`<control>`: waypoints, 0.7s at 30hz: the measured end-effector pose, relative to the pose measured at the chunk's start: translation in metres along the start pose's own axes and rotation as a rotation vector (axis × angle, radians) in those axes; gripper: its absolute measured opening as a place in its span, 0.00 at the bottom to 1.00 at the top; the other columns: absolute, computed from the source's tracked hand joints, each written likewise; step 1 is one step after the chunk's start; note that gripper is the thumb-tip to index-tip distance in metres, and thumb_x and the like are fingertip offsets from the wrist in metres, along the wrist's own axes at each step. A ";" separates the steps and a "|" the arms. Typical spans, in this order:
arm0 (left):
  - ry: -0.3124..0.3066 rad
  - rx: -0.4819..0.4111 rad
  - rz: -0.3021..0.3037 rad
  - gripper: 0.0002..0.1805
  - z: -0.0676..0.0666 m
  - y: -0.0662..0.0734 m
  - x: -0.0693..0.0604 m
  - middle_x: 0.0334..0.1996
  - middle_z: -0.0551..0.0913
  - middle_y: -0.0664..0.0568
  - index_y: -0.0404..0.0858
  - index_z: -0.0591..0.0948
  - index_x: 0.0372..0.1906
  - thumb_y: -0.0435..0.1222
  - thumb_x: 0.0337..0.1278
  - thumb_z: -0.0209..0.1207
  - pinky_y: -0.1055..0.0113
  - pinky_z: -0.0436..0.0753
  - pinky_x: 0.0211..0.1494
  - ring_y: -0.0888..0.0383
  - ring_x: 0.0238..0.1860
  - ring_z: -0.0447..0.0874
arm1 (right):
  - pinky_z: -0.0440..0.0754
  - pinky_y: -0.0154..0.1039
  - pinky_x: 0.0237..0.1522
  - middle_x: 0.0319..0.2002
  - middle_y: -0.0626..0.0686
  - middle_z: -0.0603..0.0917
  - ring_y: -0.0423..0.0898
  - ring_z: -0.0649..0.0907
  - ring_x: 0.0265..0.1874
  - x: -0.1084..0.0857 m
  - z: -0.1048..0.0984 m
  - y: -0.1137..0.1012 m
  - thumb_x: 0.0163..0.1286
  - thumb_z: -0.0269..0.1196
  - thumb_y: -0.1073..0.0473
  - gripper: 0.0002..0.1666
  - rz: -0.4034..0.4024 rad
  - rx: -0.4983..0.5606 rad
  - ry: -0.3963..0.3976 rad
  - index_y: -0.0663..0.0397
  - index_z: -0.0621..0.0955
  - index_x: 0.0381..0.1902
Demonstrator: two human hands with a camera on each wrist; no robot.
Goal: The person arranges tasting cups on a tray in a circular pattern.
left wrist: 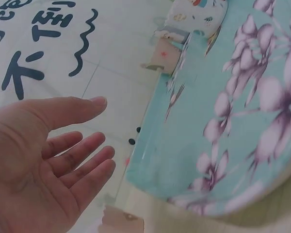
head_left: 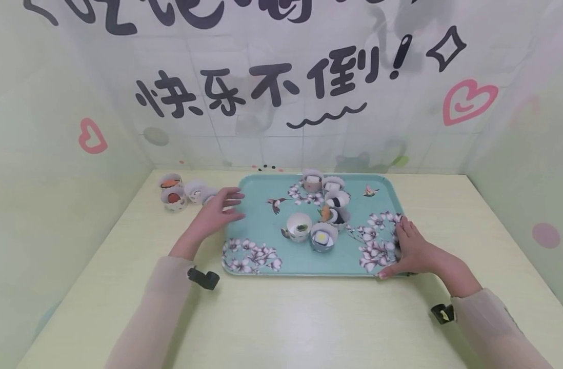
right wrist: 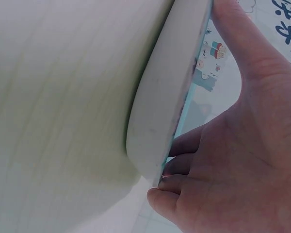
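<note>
The turquoise tray [head_left: 309, 264] lay on the pale table [head_left: 290, 318], its printed blossoms showing near the front corners, and the person's left hand [head_left: 217, 211] hovered near its left rim, fingers loosely extended, thumb well away from them, with nothing in its grasp; the left wrist view showed it apart from the tray. The right hand [head_left: 415, 251] was spread wide at the opposite end, its fingers resting over the right rim and its thumb reaching to the front right corner. Six small paper cups stood on the tray in a curving group, a back cup [head_left: 313, 181] near the far rim and a front cup [head_left: 323, 238] closest to the person, the latter holding a white piece with a yellow mark. Four more, among them a cup with a red piece [head_left: 174, 200], sat just left of the tray, near the left hand; behind everything rose a pale wall [head_left: 281, 148] with dark lettering
</note>
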State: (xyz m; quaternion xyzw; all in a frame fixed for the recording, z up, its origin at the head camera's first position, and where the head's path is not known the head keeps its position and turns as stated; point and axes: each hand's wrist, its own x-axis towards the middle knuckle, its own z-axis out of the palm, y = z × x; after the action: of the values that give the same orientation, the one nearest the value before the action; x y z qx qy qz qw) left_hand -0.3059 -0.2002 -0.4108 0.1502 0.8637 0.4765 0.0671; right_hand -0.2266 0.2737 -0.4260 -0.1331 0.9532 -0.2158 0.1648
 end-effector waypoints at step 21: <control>0.388 0.016 -0.149 0.33 -0.034 -0.023 -0.019 0.69 0.69 0.34 0.29 0.63 0.71 0.32 0.65 0.61 0.47 0.67 0.76 0.37 0.73 0.65 | 0.46 0.75 0.71 0.72 0.84 0.34 0.80 0.38 0.72 0.001 0.000 0.000 0.41 0.80 0.36 0.86 0.010 -0.014 -0.004 0.86 0.41 0.71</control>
State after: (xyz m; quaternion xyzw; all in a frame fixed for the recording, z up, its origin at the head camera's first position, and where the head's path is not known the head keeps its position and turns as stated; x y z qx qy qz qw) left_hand -0.3016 -0.2451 -0.4124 -0.0080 0.8730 0.4831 -0.0665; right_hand -0.2278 0.2734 -0.4265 -0.1298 0.9550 -0.2081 0.1671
